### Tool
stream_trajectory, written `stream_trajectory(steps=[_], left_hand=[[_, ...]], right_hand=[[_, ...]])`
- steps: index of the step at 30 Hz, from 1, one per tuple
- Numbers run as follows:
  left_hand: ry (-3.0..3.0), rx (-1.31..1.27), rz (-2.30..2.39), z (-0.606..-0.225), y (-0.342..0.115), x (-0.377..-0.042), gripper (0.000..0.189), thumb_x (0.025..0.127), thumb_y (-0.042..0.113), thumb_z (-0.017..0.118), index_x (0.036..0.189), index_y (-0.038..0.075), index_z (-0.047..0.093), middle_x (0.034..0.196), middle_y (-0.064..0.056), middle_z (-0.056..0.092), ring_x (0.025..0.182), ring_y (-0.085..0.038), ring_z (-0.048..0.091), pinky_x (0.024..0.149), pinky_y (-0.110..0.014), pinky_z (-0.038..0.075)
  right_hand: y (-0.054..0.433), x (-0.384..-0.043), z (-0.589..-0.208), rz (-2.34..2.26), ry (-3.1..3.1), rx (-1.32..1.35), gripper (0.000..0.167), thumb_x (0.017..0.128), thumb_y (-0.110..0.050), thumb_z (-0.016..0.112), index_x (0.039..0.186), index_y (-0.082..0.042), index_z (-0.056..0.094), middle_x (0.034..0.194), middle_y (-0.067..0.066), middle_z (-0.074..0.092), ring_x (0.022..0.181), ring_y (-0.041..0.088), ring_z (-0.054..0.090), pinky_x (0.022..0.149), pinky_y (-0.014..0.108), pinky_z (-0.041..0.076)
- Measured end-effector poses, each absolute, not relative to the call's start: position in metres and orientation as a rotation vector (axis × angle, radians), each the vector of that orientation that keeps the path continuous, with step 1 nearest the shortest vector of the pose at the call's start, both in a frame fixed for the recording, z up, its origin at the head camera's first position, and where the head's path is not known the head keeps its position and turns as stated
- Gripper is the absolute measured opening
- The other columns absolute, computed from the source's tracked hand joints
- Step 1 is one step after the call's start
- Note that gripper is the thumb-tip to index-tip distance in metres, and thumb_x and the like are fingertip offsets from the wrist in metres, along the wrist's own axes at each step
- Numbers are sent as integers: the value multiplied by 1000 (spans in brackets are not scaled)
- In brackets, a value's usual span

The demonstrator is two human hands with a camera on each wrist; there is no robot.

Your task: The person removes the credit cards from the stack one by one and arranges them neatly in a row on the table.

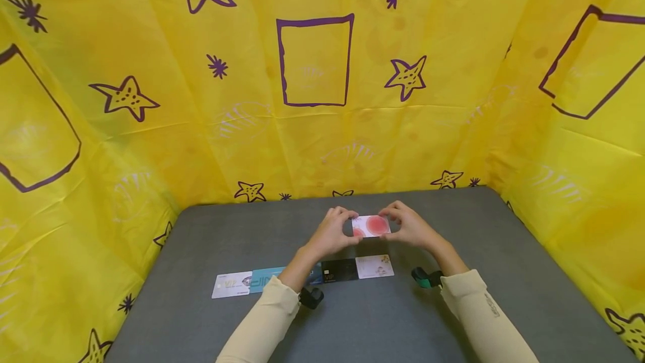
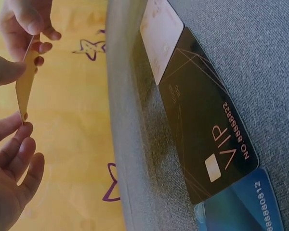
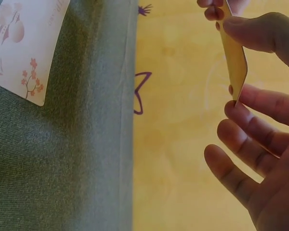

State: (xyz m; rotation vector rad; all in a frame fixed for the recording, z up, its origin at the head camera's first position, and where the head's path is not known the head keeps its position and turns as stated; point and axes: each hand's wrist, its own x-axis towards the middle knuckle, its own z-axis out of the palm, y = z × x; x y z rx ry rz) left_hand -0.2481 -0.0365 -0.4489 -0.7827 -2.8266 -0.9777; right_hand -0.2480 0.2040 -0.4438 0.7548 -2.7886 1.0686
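Here the left hand (image 1: 330,234) and the right hand (image 1: 413,227) pinch a white card with red circles (image 1: 372,226) by its short ends, fingers curled on its edges, lifted above the grey desk (image 1: 453,318) towards its far edge. Nearer, a row of cards (image 1: 302,277) lies flat, black VIP card (image 2: 207,130) beside a floral white card (image 3: 26,45).

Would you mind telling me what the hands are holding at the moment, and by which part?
Both hands hold one white card with red circles above the table: left hand pinches its left short edge, right hand its right short edge.
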Motion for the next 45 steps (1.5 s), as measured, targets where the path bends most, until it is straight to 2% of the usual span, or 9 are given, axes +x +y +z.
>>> stream_trajectory(steps=[8, 17, 33, 40, 45], left_hand=[[-2825, -792, -1009, -449, -33, -245, 55, 79, 31, 78, 126, 9, 61, 118, -10, 57, 108, -24, 49, 93, -41, 46], [-2833, -778, -1004, -452, -26, -243, 53, 78, 29, 80, 124, 9, 63, 118, -10, 58, 110, -24, 50, 95, -41, 45], [-2851, -740, -1013, -458, -15, -242, 52, 78, 32, 80, 123, 11, 63, 117, -6, 58, 109, -21, 50, 96, -38, 46], [-2851, -754, -997, -459, -7, -240, 54, 79, 36, 79, 124, 12, 63, 115, -5, 58, 107, -19, 49, 94, -34, 46], [-2857, -767, -987, -462, 0, -240, 54, 78, 37, 80, 123, 13, 64, 114, -5, 58, 106, -18, 49, 93, -32, 46]], right_hand=[[208, -245, -446, 1065, -2782, 741, 46, 74, -19, 83, 113, -2, 66, 109, 15, 57, 94, 32, 53, 82, 48, 51], [213, -240, -445, 1070, -2779, 745, 45, 74, -16, 82, 112, -1, 66, 107, 12, 56, 94, 34, 55, 82, 53, 51], [223, -239, -443, 1081, -2829, 698, 45, 74, -15, 81, 115, -3, 66, 112, 13, 57, 99, 34, 55, 87, 52, 51], [230, -237, -440, 1088, -2823, 710, 46, 73, -15, 82, 113, -1, 66, 109, 14, 57, 97, 36, 56, 86, 55, 50], [237, -236, -445, 1061, -2834, 685, 46, 72, -16, 83, 112, 0, 66, 108, 14, 57, 94, 33, 55, 84, 51, 51]])
